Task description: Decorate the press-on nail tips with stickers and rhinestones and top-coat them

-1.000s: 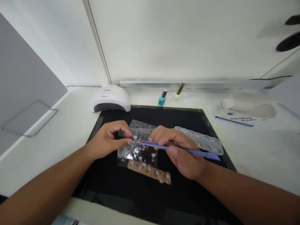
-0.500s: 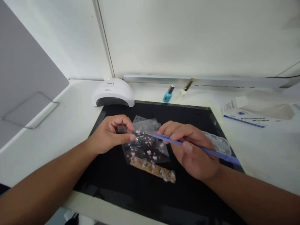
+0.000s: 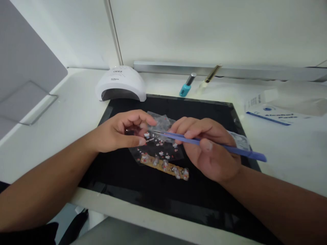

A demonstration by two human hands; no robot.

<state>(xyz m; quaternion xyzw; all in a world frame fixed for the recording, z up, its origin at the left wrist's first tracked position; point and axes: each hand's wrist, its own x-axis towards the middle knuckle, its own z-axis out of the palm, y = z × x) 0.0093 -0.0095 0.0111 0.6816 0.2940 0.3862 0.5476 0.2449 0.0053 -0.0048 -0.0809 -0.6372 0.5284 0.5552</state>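
Blue tweezers (image 3: 235, 149) lie in my right hand (image 3: 212, 149), their thin tips pointing left toward my other hand. My left hand (image 3: 125, 131) hovers over the left part of a clear sticker sheet (image 3: 160, 146) printed with small white and red figures; its thumb and fingers are apart, and nothing can be made out between them. Just below the sheet, a tan strip (image 3: 163, 165) carries several decorated nail tips. All of this is on a black mat (image 3: 127, 190). Behind my right hand a clear plastic piece (image 3: 240, 140) is partly hidden.
A white nail lamp (image 3: 121, 81) stands at the back left. Behind the mat are a turquoise polish bottle (image 3: 186, 88) and a gold-capped bottle (image 3: 208, 78). An alcohol pads box (image 3: 276, 114) sits at the right.
The view has shifted, so everything sits higher in the picture. My left thumb and fingers have spread apart, and the small shiny bit at the thumb tip no longer shows.
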